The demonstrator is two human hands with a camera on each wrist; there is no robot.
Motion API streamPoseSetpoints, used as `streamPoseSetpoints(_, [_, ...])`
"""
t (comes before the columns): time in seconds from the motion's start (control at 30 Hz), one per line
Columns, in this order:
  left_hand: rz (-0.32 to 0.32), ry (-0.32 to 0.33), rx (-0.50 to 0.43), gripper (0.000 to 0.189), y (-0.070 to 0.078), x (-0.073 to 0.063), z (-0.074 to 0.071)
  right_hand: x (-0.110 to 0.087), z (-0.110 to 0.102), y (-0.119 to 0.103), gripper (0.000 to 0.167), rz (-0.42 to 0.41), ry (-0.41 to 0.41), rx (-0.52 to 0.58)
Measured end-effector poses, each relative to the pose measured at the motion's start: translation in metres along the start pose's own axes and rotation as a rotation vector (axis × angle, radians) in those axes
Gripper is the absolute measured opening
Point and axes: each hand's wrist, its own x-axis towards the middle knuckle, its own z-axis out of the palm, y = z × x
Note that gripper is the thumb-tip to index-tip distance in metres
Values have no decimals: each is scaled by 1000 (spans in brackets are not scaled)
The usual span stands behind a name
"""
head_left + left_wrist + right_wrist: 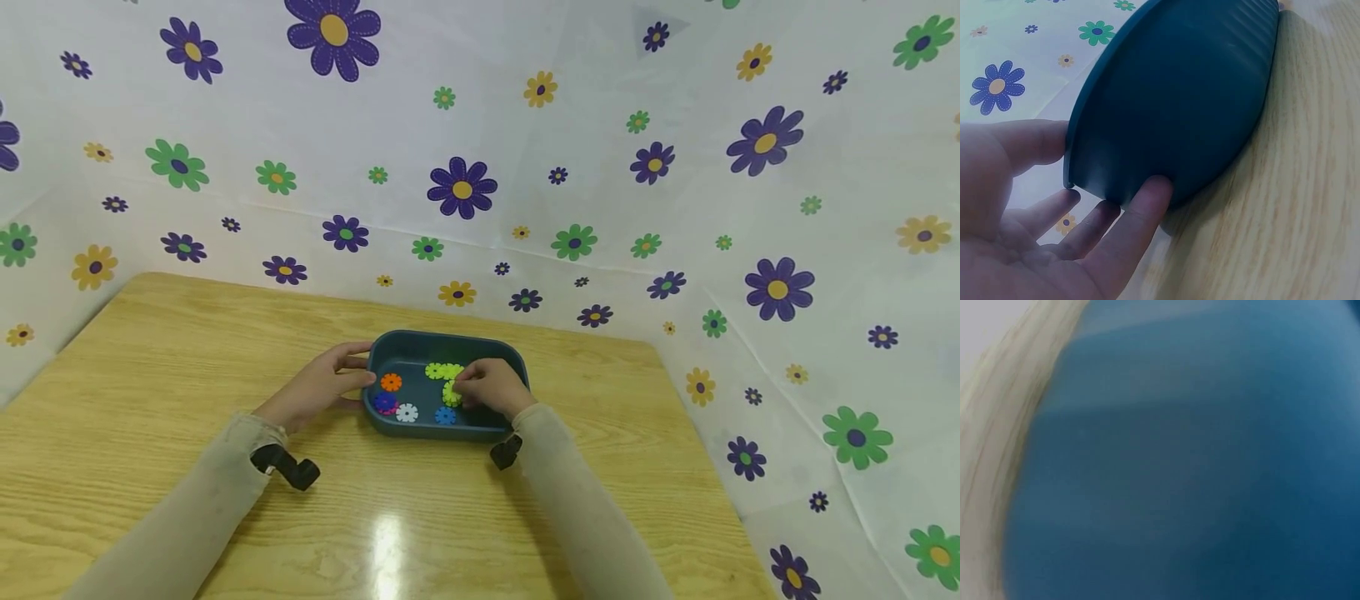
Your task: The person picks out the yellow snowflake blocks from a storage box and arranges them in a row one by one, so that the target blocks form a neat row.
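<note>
My right hand [493, 387] pinches lime snowflake disc [452, 396] inside tray [450, 432] | left hand [322, 385], spread, touches tray's left end | loose pinch could drop disc

no readable lettering, no labels, no brands, no numbers, no signs in any view

the left hand [1041, 253] holds the teal tray's [1172, 94] end.
</note>
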Motion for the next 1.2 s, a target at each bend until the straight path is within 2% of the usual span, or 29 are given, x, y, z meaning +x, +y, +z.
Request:
streamPoseSetpoints(0.17, [0,2,-2,67,-1,0,0,0,-2,-1,11,0,30,146])
streamPoseSetpoints(0.37, [-1,6,-8,66,-1,-1,2,-6,-10,-3,14,-46,67,190])
streamPoseSetpoints(0.5, [4,2,-7,67,0,-2,3,-16,-24,-5,16,-78,97,229])
streamPoseSetpoints(0.67, [7,-4,-3,67,0,-2,2,-29,-49,-1,16,-68,120,298])
streamPoseSetpoints(0.8, [5,0,0,67,0,-3,2,-37,-70,11,19,-44,134,305])
streamPoseSetpoints(0.93, [6,-2,1,67,1,-3,2,-44,-88,30,22,-21,183,298])
streamPoseSetpoints(1.07, [9,-9,2,66,2,-3,2,-47,-97,53,24,11,219,302])
streamPoseSetpoints(1.2, [11,-13,3,66,2,-2,2,-45,-101,75,24,80,221,274])
